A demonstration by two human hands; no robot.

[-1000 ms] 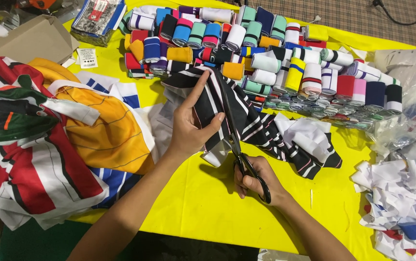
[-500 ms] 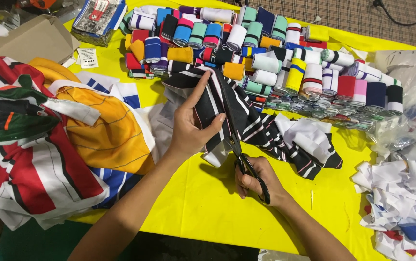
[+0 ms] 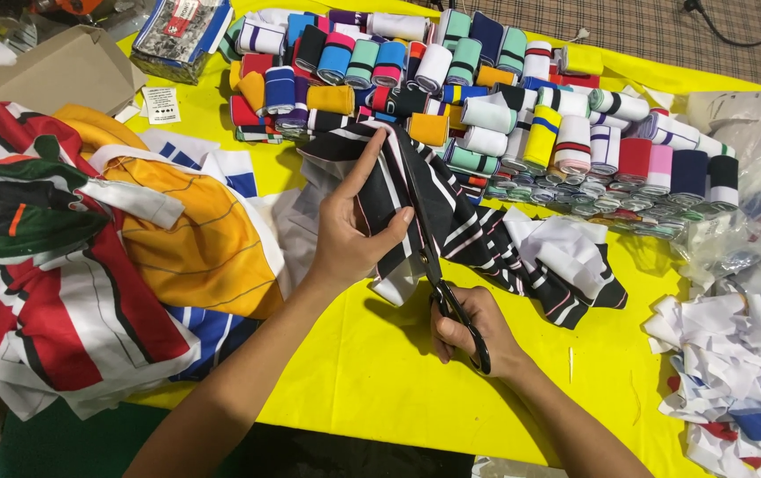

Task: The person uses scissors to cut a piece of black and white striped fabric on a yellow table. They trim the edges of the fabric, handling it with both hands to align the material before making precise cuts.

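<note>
Shirts (image 3: 88, 265): lying heaped at the table's (image 3: 354, 381) left edge, near enough to be snagging my forearm.
Left hand (image 3: 354, 239): I am pinching the striped cloth (image 3: 451, 221) mid-table; my fingers risk straying under the blades.
Right hand (image 3: 473, 327): I am gripping the scissors (image 3: 434, 257), blades along the cloth; loose folds could be skewing my cut.
</note>
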